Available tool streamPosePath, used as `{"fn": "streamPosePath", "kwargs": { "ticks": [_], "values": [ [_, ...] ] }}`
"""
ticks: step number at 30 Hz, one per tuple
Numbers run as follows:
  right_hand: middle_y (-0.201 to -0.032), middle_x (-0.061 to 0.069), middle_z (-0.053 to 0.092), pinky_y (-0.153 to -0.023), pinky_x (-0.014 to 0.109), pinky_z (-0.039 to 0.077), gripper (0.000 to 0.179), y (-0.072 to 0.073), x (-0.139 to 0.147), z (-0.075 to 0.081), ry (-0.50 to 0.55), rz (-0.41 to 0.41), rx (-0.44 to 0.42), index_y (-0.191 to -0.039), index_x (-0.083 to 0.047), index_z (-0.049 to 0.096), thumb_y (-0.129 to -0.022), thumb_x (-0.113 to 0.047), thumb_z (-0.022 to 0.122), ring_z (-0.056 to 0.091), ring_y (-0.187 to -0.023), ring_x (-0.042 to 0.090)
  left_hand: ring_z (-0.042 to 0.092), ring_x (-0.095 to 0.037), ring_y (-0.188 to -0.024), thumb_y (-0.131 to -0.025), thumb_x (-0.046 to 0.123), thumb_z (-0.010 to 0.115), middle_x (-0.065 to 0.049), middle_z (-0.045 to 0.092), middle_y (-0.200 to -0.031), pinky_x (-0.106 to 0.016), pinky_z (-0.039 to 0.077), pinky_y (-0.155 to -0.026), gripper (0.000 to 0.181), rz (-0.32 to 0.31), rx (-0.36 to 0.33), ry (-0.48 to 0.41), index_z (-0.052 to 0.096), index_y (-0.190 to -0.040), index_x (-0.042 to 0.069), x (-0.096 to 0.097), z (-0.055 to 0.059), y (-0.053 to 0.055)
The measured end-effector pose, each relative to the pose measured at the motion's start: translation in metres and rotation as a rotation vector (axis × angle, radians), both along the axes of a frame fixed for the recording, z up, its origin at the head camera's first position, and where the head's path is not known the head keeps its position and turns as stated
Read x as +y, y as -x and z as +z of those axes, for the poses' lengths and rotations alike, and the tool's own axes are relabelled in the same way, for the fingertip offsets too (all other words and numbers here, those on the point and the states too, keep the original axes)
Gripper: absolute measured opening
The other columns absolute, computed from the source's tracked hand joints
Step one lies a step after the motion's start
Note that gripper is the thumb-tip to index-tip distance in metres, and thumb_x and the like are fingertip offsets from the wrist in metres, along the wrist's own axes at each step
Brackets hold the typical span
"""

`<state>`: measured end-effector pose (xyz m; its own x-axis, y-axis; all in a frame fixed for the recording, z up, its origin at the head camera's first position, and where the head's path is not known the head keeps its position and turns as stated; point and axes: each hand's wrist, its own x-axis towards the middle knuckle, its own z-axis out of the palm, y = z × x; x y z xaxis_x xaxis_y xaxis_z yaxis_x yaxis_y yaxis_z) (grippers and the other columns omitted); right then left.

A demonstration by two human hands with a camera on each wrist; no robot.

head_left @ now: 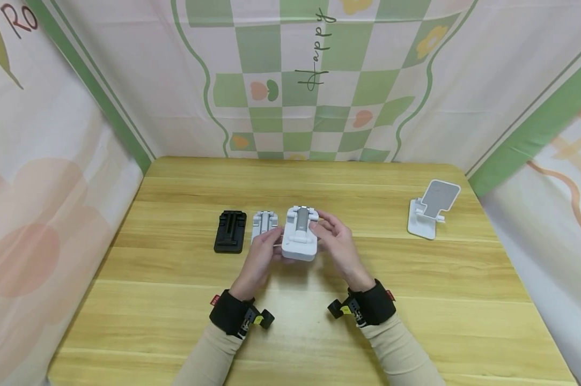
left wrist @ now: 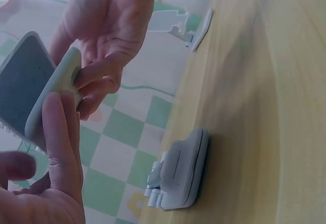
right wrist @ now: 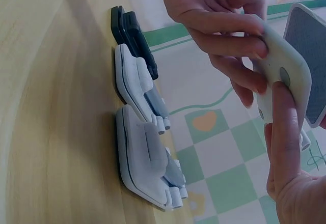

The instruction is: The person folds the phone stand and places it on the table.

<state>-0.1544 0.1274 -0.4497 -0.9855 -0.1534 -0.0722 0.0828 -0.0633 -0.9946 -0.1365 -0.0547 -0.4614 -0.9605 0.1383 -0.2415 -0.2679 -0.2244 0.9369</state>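
Observation:
Both hands hold a white phone stand (head_left: 300, 246) above the middle of the table. My left hand (head_left: 258, 260) is at its left side, fingers against the base (left wrist: 56, 89). At the right side, my right hand (head_left: 340, 246) grips it, thumb on top and fingers below. In the wrist views its grey-padded plate (right wrist: 308, 56) stands at an angle to the base. A black folded stand (head_left: 229, 231) and a white folded stand (head_left: 265, 221) lie to the left. Another white folded stand (right wrist: 142, 158) shows on the table in the right wrist view; the head view hides it.
An unfolded white phone stand (head_left: 434, 209) stands at the far right of the wooden table (head_left: 174, 332). Patterned cloth (head_left: 314, 123) hangs behind the table and along both sides. Each wrist wears a black band (head_left: 377, 303) with a small camera.

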Motion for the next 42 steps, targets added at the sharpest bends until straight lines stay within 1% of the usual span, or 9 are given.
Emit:
{"fn": "streamPosePath", "kwargs": {
  "ticks": [5,8,10,15,18,24,30,37,42],
  "values": [
    [-0.108,0.015,0.061,-0.065,0.031,0.057,0.054,-0.0011,0.0021,0.0028,0.002,0.011,0.005,-0.138,-0.006,0.044,-0.091,-0.026,0.062,0.063,-0.083,0.021,0.066,-0.018,-0.076,-0.095,0.051,0.044,-0.013,0.067,-0.099,-0.035,0.057,-0.069,0.062,0.013,0.004,-0.003,0.057,-0.124,-0.001,-0.0023,0.0041,0.0008],
    [-0.109,0.016,0.061,-0.064,0.031,0.057,0.055,-0.002,0.0027,0.0042,-0.001,0.018,0.002,-0.138,-0.006,0.043,-0.091,-0.027,0.062,0.063,-0.083,0.021,0.062,-0.014,-0.072,-0.092,0.052,0.05,-0.008,0.065,-0.094,-0.029,0.053,-0.066,0.061,0.022,0.002,0.025,0.059,-0.122,0.0,-0.0018,0.0062,0.0006],
    [-0.11,0.016,0.061,-0.064,0.031,0.057,0.055,-0.0024,0.0028,0.0046,-0.002,0.018,0.0,-0.139,-0.006,0.043,-0.091,-0.027,0.062,0.063,-0.083,0.021,0.061,-0.014,-0.072,-0.091,0.05,0.053,-0.006,0.063,-0.093,-0.028,0.051,-0.065,0.058,0.024,0.006,0.03,0.06,-0.121,0.0,-0.0014,0.0071,0.0003],
    [-0.11,0.016,0.06,-0.065,0.031,0.057,0.054,-0.0025,0.0029,0.0042,-0.001,0.019,-0.003,-0.138,-0.007,0.044,-0.091,-0.026,0.062,0.063,-0.084,0.02,0.062,-0.016,-0.074,-0.087,0.046,0.06,-0.007,0.064,-0.094,-0.031,0.054,-0.065,0.058,0.003,0.029,0.005,0.058,-0.122,0.0,-0.0006,0.0078,-0.0005],
    [-0.11,0.015,0.06,-0.065,0.032,0.057,0.053,-0.0023,0.0028,0.0035,-0.002,0.02,-0.002,-0.138,-0.007,0.044,-0.091,-0.026,0.062,0.063,-0.085,0.02,0.062,-0.016,-0.075,-0.084,0.048,0.064,-0.006,0.065,-0.093,-0.03,0.053,-0.064,0.06,-0.005,0.025,0.019,0.058,-0.123,0.002,-0.0002,0.0077,-0.0005],
    [-0.106,0.011,0.061,-0.065,0.031,0.057,0.052,-0.0023,0.0031,0.0022,-0.008,0.026,0.003,-0.138,-0.007,0.045,-0.091,-0.025,0.061,0.062,-0.083,0.019,0.061,-0.016,-0.079,-0.084,0.048,0.064,-0.007,0.064,-0.096,-0.027,0.052,-0.066,0.058,-0.005,0.007,0.075,0.059,-0.122,0.004,0.0,0.006,0.0004],
    [-0.104,0.01,0.061,-0.063,0.029,0.056,0.052,-0.0023,0.0031,0.0015,-0.003,0.03,0.007,-0.137,-0.007,0.045,-0.091,-0.024,0.061,0.062,-0.082,0.018,0.061,-0.017,-0.08,-0.082,0.05,0.065,-0.009,0.065,-0.099,-0.026,0.051,-0.066,0.059,0.004,0.01,0.118,0.06,-0.122,0.007,0.0002,0.0061,-0.0003],
    [-0.099,0.008,0.06,-0.06,0.027,0.056,0.052,-0.0022,0.0036,0.0,0.003,0.028,0.005,-0.137,-0.007,0.045,-0.091,-0.022,0.062,0.061,-0.079,0.017,0.061,-0.015,-0.075,-0.082,0.048,0.066,-0.008,0.066,-0.096,-0.025,0.051,-0.062,0.056,0.012,0.007,0.114,0.062,-0.12,0.007,0.0008,0.0042,0.0],
    [-0.099,0.008,0.06,-0.06,0.027,0.056,0.052,-0.0025,0.0033,-0.001,-0.008,0.028,0.013,-0.137,-0.005,0.045,-0.09,-0.021,0.062,0.061,-0.078,0.016,0.062,-0.015,-0.075,-0.082,0.046,0.067,-0.009,0.068,-0.097,-0.027,0.051,-0.064,0.055,0.012,0.007,0.125,0.061,-0.121,0.008,0.0,0.0026,-0.0002]
  ]
}}
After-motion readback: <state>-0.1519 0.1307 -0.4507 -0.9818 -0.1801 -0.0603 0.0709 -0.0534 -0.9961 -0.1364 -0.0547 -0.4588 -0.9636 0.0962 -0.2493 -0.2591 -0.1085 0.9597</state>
